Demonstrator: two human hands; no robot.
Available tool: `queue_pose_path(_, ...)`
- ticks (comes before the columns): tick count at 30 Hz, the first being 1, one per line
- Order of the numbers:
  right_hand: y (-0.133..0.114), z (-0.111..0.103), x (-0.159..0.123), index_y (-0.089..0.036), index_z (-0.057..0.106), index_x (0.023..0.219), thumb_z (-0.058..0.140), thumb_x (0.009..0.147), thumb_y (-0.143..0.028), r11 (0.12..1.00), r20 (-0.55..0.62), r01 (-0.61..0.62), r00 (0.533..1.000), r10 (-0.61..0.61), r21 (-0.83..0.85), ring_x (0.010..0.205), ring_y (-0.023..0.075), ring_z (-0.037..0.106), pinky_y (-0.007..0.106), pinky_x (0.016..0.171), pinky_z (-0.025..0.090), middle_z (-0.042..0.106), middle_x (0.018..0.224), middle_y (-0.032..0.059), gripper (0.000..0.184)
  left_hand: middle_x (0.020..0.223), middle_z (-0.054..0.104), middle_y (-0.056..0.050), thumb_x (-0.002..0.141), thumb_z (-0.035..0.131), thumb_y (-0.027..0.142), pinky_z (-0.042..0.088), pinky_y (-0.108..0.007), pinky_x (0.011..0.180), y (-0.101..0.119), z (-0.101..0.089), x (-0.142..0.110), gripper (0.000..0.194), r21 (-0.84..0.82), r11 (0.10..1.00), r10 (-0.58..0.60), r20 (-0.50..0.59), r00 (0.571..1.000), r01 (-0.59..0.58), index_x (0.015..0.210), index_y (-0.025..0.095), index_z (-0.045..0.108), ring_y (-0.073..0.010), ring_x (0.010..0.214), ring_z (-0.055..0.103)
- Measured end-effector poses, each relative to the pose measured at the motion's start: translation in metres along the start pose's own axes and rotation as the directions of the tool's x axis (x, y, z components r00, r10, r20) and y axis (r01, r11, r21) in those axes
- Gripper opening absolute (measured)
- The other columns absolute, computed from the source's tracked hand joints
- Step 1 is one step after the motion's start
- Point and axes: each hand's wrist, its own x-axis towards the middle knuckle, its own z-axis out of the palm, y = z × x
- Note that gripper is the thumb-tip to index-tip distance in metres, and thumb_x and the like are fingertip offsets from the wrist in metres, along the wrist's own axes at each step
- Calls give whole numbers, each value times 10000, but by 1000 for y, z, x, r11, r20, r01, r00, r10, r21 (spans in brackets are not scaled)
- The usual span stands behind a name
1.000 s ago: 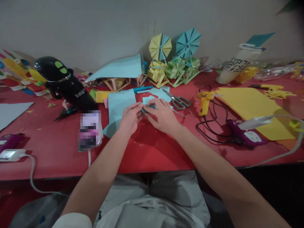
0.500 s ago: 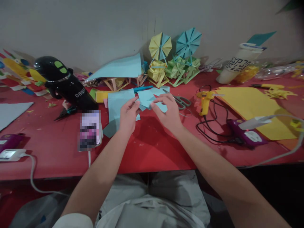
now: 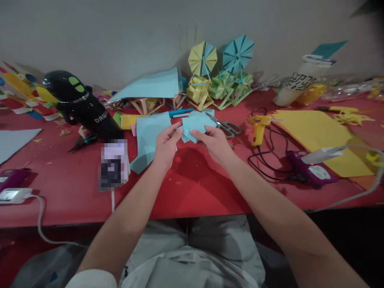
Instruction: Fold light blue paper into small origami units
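Both hands hold a folded light-blue paper piece (image 3: pixel 193 127) just above the red table (image 3: pixel 192 184). My left hand (image 3: pixel 165 146) pinches its left edge with thumb and fingers. My right hand (image 3: pixel 213 143) grips its right lower side, fingers curled under the paper. A larger light-blue sheet (image 3: pixel 148 134) lies flat beside and under my left hand. Grey-handled scissors (image 3: pixel 226 127) lie just right of the held paper.
A phone (image 3: pixel 113 163) stands left of my left arm, below a black gadget (image 3: pixel 81 104). A yellow glue gun (image 3: pixel 259 127), black cables, a purple device (image 3: pixel 309 170) and yellow sheets (image 3: pixel 318 136) lie right. Folded paper pinwheels (image 3: pixel 220 74) stand by the wall.
The folded blue paper was pressed on the table between both hands a second ago; both hands have since lifted it off the table and opened it out in front of me.
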Motion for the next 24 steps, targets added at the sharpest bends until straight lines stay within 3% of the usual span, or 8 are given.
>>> queue_pose_path(11,1,-3,2,-196,650,711,780,689,-433,997,52,45,998,-41,-68,641,127,521,308,670,452,602,698,-3,272,954,737,-46,770,689,235,528,-317,866,8,1,-2,250,-79,993,-87,16,996,88,1015,190,705,-186,957,681)
queue_pose_path(16,1,-8,3,-192,589,630,765,694,-458,975,39,69,997,-62,-211,607,125,459,290,591,389,538,629,-8,326,929,738,-53,763,674,212,541,-314,834,11,-2,1,239,-74,988,-138,11,990,139,998,172,700,-176,885,690)
queue_pose_path(20,1,-16,4,-198,517,575,759,682,-512,935,69,91,995,-72,-343,586,118,396,276,532,310,460,579,-18,410,813,717,-57,706,719,190,554,-334,779,13,-10,4,229,38,970,-240,26,970,239,930,143,706,-177,759,689)
queue_pose_path(24,-3,-21,5,-206,399,515,759,660,-542,901,93,98,994,-65,-423,542,87,276,266,496,225,322,533,-49,514,743,695,-32,633,809,237,555,-306,703,12,-16,4,277,228,964,-156,55,986,140,885,159,725,-153,682,646)
